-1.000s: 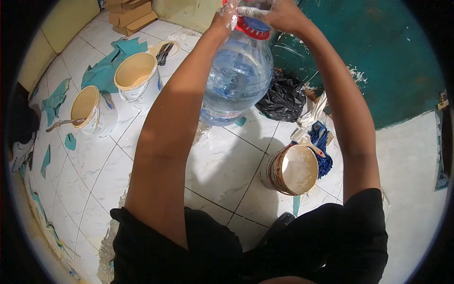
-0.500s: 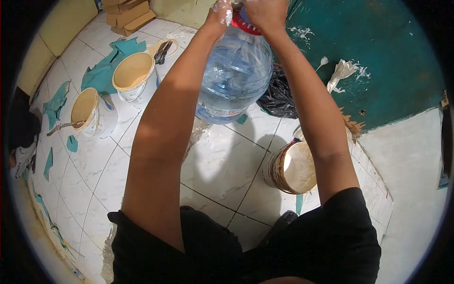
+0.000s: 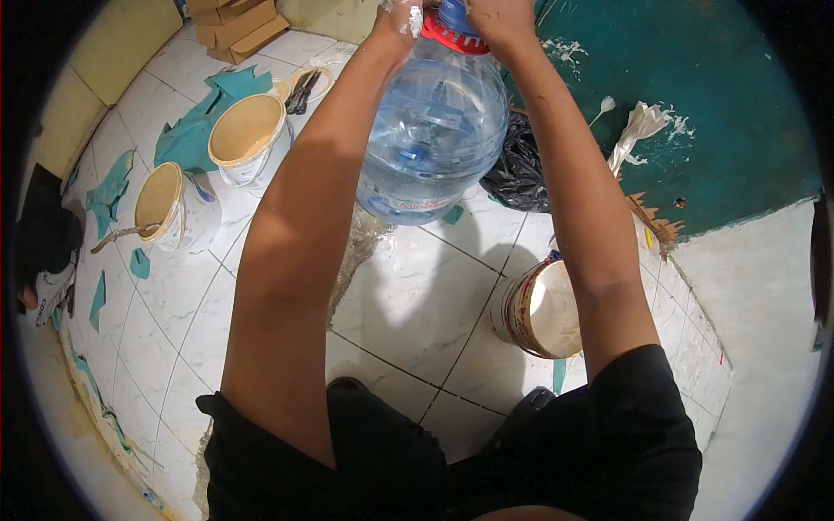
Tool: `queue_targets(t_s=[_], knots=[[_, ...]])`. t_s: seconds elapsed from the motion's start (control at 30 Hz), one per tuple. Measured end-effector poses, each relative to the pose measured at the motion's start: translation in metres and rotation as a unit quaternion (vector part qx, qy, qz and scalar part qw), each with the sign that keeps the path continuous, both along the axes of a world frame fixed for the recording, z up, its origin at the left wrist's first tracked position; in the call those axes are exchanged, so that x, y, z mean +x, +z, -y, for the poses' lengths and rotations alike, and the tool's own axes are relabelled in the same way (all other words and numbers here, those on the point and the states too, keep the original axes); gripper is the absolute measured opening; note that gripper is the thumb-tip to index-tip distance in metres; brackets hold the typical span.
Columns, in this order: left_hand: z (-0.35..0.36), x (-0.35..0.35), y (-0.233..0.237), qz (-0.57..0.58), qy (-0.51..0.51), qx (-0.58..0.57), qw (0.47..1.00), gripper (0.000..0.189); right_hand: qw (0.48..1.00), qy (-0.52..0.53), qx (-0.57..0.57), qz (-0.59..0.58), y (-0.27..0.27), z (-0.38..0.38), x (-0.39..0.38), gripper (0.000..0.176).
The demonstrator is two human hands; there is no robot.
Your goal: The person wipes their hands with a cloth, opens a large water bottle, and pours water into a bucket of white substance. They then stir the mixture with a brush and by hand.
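A large clear-blue plastic water jug stands on the tiled floor in front of me, with liquid showing inside. Round its neck sits a red carrying ring, with a blue neck or cap above it. My left hand, smeared with white paste, is closed at the left of the neck. On the other side my right hand is closed against the blue top. The upper frame edge cuts off the fingertips of both hands.
Two paint buckets stand at left, one holding a stick. Another bucket is beneath my right forearm. A black plastic bag lies behind the jug. Cardboard boxes are at the back; a person's dark clothing shows at far left.
The view has shifted slightly, so more of the jug's red ring and blue top shows now. Both hands stay at the neck.
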State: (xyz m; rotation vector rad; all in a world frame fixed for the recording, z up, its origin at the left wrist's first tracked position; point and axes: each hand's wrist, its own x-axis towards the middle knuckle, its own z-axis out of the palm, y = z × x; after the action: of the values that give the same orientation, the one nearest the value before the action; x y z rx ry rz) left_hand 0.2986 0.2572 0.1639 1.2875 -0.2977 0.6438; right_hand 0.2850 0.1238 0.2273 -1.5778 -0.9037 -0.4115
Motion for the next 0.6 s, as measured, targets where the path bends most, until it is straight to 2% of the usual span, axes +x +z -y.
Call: queue_targets(t_s=[0.03,0.13,0.23,0.27,0.3,0.33,0.47,0.5,0.6], knots=[[0.0,0.001,0.0,0.003,0.003,0.0,1.0,0.049,1.0,-0.031,0.001,0.0,0.0,-0.001,-0.004,0.026],[0.001,0.0,0.001,0.01,0.006,0.0,1.0,0.05,0.971,-0.235,-0.002,0.03,0.016,-0.004,-0.056,0.025],[0.003,0.0,0.003,0.018,0.01,-0.003,1.0,0.051,0.979,-0.195,-0.035,0.057,0.01,-0.001,-0.038,0.021],[0.004,-0.002,0.003,0.021,0.014,0.0,1.0,0.051,0.999,-0.028,0.018,0.028,0.004,0.0,-0.021,0.02],[0.005,0.001,0.004,0.023,0.02,0.0,1.0,0.052,0.988,0.142,0.068,-0.002,-0.005,-0.001,0.002,0.019],[0.006,0.005,0.003,0.029,0.034,0.004,0.999,0.052,0.943,0.31,0.114,-0.032,-0.011,0.0,0.015,0.018],[0.004,0.003,0.0,0.036,0.038,0.002,0.999,0.053,0.981,0.188,0.033,-0.038,-0.006,-0.001,0.008,0.016],[0.004,0.002,0.0,0.034,0.031,0.0,0.999,0.053,0.992,0.121,0.033,0.013,-0.006,-0.003,0.005,0.015],[0.003,-0.002,-0.001,0.032,0.02,-0.006,0.999,0.052,0.999,0.023,0.048,-0.006,-0.003,-0.006,-0.009,0.016]])
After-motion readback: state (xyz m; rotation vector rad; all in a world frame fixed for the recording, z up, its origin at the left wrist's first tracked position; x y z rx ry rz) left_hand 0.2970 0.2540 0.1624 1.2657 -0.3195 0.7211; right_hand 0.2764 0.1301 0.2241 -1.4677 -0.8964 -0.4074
